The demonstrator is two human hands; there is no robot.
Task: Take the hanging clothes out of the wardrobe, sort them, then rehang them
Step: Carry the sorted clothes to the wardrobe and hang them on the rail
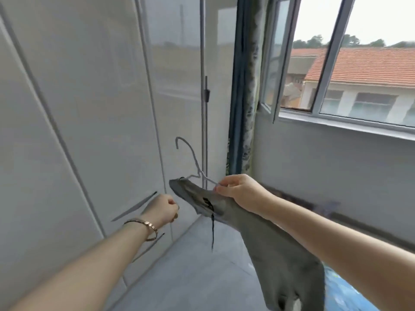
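Two hands face a shut white wardrobe (89, 108): right hand (238, 189) pinches a wire hanger (195, 162) bearing a grey garment (258, 232); left hand (162, 209) curls empty. Grey floor (202, 265), open window (336, 63).

Left forearm (89, 261): bare along all of its visible length, from the lower left corner of the view up to the wrist.
Left wrist: ringed by a thin, rose-gold metal bracelet (147, 226), a narrow band with a row of small blocky links on its upper side; it sits loosely and aslant on the wrist.
Left hand (162, 209): bare; details of the fingers are blurred.
Right forearm (325, 234): bare along its whole visible length, to the right edge of the view.
Right hand (238, 189): bare; fingernails short, their finish too blurred to tell.
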